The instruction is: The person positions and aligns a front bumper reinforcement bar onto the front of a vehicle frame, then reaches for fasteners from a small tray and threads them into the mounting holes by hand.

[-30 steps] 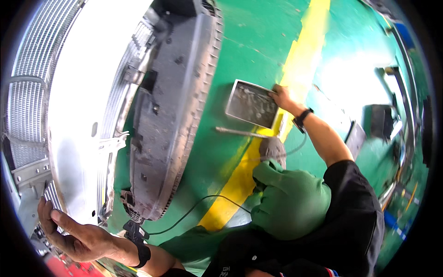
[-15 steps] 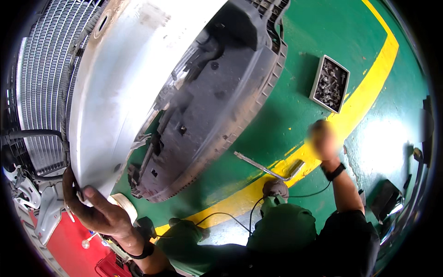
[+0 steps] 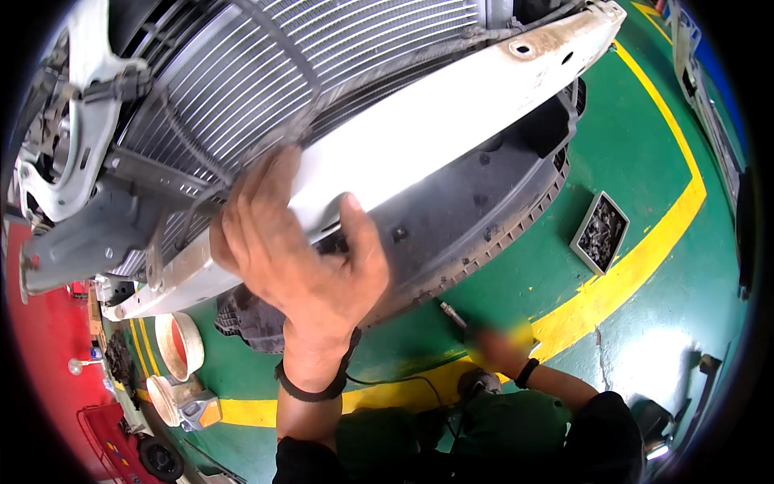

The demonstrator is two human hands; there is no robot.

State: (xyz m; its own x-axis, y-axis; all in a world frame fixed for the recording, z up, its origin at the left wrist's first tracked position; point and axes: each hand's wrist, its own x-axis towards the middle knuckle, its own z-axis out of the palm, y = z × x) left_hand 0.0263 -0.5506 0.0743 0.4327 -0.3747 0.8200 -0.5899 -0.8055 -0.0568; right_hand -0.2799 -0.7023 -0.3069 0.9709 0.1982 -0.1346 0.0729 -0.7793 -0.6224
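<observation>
My left hand [image 3: 310, 258] is over a white metal bumper beam [image 3: 427, 133], its fingers stretched toward the upper edge and the thumb apart on the near side. It looks open, though I cannot tell how firmly it touches the beam. Below the beam juts a dark plastic undertray [image 3: 451, 206]. Low on the right, my right hand [image 3: 496, 348] is blurred, and its fingers cannot be made out. It covers most of a bent metal wrench [image 3: 453, 315] on the floor; only one end shows clearly.
A shallow tray of small fasteners [image 3: 625, 222] sits on the green floor at right. Behind the beam stands a radiator [image 3: 242, 89]. At lower left are a white tub [image 3: 197, 347] and a red trolley [image 3: 121, 440]. A thin cable [image 3: 403, 377] lies near my legs.
The view has turned, so the beam now slants up to the right. My right hand has come down from beside the tray to the wrench. My left hand's fingers are more stretched out.
</observation>
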